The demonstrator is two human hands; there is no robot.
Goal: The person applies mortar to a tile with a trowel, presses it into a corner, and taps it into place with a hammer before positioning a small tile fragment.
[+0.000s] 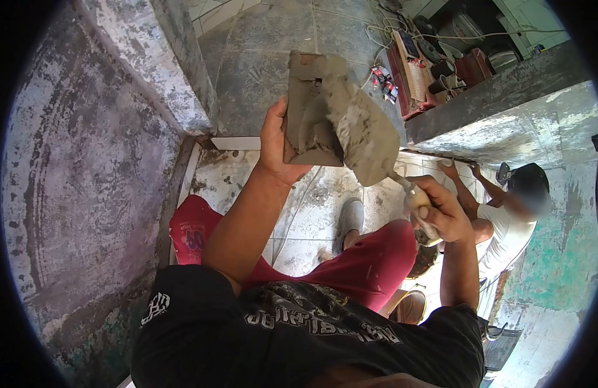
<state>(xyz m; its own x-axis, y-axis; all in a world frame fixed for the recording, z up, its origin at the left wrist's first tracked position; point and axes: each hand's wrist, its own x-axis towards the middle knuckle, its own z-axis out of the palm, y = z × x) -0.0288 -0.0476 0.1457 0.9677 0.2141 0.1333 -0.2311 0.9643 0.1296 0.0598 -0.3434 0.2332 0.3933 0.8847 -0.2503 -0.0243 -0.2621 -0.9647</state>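
Note:
My left hand grips a flat rectangular tile from its left side and underneath, thumb along the edge. Wet grey mortar lies on the face of the tile. In my right hand is a trowel, held by its pale, mortar-stained handle with the fingers wrapped round it. The trowel's blade, coated in mortar, overlaps the right side of the tile. Whether the blade touches the tile beneath the mortar is hard to make out.
A co-worker in a white top and dark cap crouches at the right. Rough walls stand on both sides. Beyond the doorway lie cables, a red box and small packets. A bucket is partly hidden by my right knee.

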